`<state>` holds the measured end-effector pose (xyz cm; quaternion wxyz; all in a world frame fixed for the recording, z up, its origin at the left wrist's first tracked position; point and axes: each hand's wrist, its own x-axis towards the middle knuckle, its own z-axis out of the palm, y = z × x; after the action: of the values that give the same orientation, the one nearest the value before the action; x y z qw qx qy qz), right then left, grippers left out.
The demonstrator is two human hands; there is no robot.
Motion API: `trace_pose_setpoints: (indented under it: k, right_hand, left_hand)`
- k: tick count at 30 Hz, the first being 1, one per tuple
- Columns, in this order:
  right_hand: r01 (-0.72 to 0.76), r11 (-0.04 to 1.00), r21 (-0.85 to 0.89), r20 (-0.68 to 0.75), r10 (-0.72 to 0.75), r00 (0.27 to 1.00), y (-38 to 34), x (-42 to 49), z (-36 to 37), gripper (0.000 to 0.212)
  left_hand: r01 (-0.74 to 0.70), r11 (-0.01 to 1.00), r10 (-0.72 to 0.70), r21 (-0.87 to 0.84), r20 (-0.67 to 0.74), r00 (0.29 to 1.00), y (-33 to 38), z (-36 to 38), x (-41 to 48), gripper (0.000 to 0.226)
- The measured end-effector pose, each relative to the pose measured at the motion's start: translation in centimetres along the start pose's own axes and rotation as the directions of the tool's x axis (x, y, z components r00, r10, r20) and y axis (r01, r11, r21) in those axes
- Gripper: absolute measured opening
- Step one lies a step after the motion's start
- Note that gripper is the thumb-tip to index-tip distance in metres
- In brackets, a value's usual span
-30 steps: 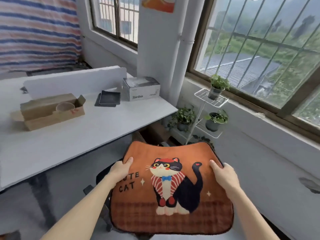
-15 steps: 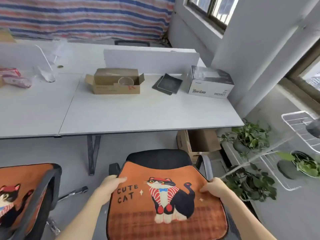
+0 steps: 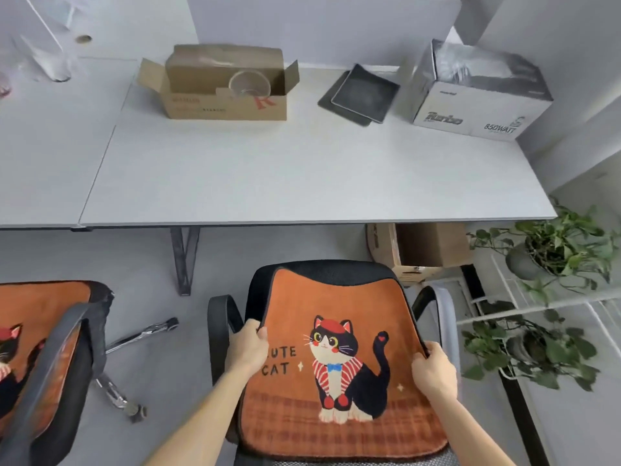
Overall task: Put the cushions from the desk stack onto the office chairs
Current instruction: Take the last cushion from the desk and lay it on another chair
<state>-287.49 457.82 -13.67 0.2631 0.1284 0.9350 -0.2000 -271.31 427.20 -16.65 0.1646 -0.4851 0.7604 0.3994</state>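
Observation:
An orange cushion [image 3: 339, 368] with a cartoon cat and the words "CUTE CAT" lies on the seat of a black office chair [image 3: 322, 269] right below me. My left hand [image 3: 247, 346] grips its left edge and my right hand [image 3: 435, 369] grips its right edge. A second office chair [image 3: 60, 358] at the lower left carries another orange cat cushion [image 3: 32, 314], partly hidden by that chair's armrest. No stack of cushions shows on the white desk [image 3: 302, 176].
On the desk stand an open cardboard box [image 3: 221, 85], dark mats [image 3: 361, 92] and a white boxed item [image 3: 477, 95]. A cardboard box [image 3: 420, 243] sits under the desk. Potted plants [image 3: 557, 250] on a white wire rack [image 3: 537, 297] crowd the right side.
My view has swung from the window down to the desk and chairs. The cushion in both hands has come down flat onto the chair seat and slid further forward.

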Motion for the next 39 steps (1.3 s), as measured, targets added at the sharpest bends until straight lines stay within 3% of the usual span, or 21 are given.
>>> trace_pose_setpoints:
  k: [4, 14, 20, 30, 32, 35, 37, 39]
  right_hand:
    - [0.022, 0.998, 0.056, -0.049, -0.019, 0.999, -1.1, 3.6, 2.3, 0.039]
    - [-0.068, 0.988, 0.137, -0.038, 0.074, 0.997, 1.5, 12.1, 11.8, 0.041]
    - [-0.099, 0.976, 0.193, -0.051, 0.11, 0.993, 2.0, 14.3, 13.7, 0.04]
    - [-0.114, 0.985, 0.128, -0.047, 0.121, 0.992, 2.8, 16.6, 14.2, 0.034]
    - [-0.073, 0.996, 0.041, -0.093, 0.077, 0.993, 2.8, 16.5, 14.4, 0.037]
    - [0.183, 0.958, -0.221, -0.138, -0.217, 0.966, 2.4, 15.8, 15.2, 0.05]
    - [0.405, 0.856, -0.321, -0.062, -0.445, 0.893, 1.5, 15.8, 16.1, 0.06]
    - [0.531, 0.745, -0.404, 0.076, -0.551, 0.831, 1.0, 16.5, 17.3, 0.07]
  left_hand:
    - [0.065, 0.996, -0.07, -0.056, -0.083, 0.994, -0.7, 2.5, 2.3, 0.016]
    - [0.256, 0.967, -0.253, -0.011, -0.197, 0.947, -5.4, 10.5, 8.0, 0.028]
    - [0.246, 0.969, -0.234, 0.029, -0.219, 0.947, -6.2, 12.2, 10.5, 0.032]
    - [0.243, 0.946, -0.194, 0.216, -0.224, 0.955, -5.8, 12.2, 11.5, 0.032]
    - [0.169, 0.95, -0.102, 0.262, -0.252, 0.962, -6.0, 12.4, 11.4, 0.046]
    - [-0.136, 0.87, 0.266, 0.474, -0.22, 0.938, -6.4, 13.3, 11.5, 0.069]
    - [-0.297, 0.78, 0.425, 0.55, -0.118, 0.898, -6.1, 14.2, 12.3, 0.074]
    - [-0.369, 0.715, 0.473, 0.594, -0.021, 0.881, -5.5, 15.5, 13.3, 0.078]
